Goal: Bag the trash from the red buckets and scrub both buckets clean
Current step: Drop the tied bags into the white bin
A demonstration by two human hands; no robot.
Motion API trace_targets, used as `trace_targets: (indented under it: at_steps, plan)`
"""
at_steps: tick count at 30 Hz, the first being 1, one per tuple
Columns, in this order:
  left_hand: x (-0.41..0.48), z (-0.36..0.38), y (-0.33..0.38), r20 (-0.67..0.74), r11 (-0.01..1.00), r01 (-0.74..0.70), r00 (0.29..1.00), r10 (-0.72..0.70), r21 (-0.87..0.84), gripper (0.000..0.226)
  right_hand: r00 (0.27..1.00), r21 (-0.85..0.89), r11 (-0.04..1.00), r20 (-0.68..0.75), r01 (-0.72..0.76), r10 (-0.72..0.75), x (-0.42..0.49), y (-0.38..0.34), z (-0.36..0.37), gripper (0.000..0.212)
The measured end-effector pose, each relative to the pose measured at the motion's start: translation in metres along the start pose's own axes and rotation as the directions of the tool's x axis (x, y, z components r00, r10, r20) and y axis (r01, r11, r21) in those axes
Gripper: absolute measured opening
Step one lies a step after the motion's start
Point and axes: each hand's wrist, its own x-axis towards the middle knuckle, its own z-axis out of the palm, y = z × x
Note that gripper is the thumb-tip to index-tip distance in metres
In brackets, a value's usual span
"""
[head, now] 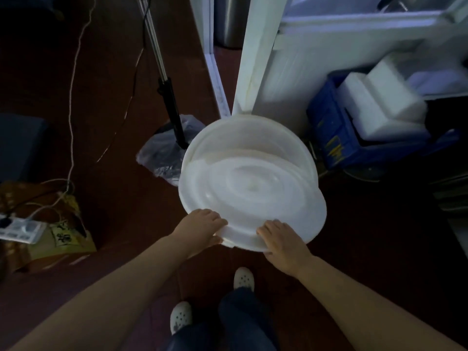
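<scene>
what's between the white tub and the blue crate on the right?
Head view: nothing distinct; white tub and blue crate sit nearly adjacent, only a dark narrow gap showing.

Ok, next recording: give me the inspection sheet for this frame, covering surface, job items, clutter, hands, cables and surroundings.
Surface: dark reddish floor, dimly lit.
Job's things: no red buckets seen; large white tub held tilted, inside looks empty.
Clutter: clear plastic bag on the floor left of the tub; blue crate with white foam blocks; yellowish printed bag at left.
Hands: left hand and right hand both grip the tub's near rim.
Cables: white cord runs across the floor to a power strip.
Surroundings: white door frame; black stand pole; white perforated clogs.
</scene>
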Motion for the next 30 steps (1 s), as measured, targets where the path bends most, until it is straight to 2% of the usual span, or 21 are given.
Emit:
trace_targets:
  at_steps: [3, 8, 10, 12, 18, 22, 26, 30]
  plan:
    - [0.003, 0.029, -0.004, 0.035, 0.999, 0.035, 0.999, -0.035, -0.003, 0.050, 0.986, -0.026, 0.997, 0.150, -0.067, 0.071, -0.014, 0.001, 0.030, 0.055]
    - [0.025, 0.068, -0.030, -0.051, 0.993, 0.039, 0.998, -0.033, 0.115, 0.061, 0.963, -0.157, 0.956, 0.066, -0.247, 0.260, -0.012, 0.025, 0.073, 0.045]
    - [0.034, 0.082, -0.038, -0.046, 0.981, 0.021, 0.999, -0.012, 0.194, 0.060, 0.941, -0.176, 0.928, 0.024, -0.329, 0.338, -0.006, 0.034, 0.087, 0.043]
    - [0.042, 0.092, -0.046, -0.046, 0.973, 0.031, 0.999, -0.021, 0.229, 0.057, 0.920, -0.192, 0.907, 0.042, -0.374, 0.389, -0.002, 0.041, 0.100, 0.045]
    - [0.066, 0.094, -0.059, -0.029, 0.949, 0.103, 0.995, -0.099, 0.297, 0.047, 0.903, -0.185, 0.899, 0.095, -0.397, 0.418, 0.014, 0.052, 0.118, 0.049]
    - [0.070, 0.094, -0.060, 0.009, 0.952, 0.110, 0.993, -0.117, 0.285, 0.055, 0.905, -0.133, 0.909, 0.112, -0.395, 0.410, 0.018, 0.059, 0.117, 0.046]
    - [0.071, 0.091, -0.052, -0.004, 0.955, 0.160, 0.986, -0.164, 0.250, 0.055, 0.897, -0.145, 0.902, 0.122, -0.407, 0.425, 0.021, 0.061, 0.106, 0.033]
    - [0.065, 0.076, -0.041, 0.036, 0.928, 0.254, 0.961, -0.274, 0.272, 0.059, 0.906, -0.115, 0.915, 0.138, -0.386, 0.400, 0.023, 0.067, 0.086, 0.021]
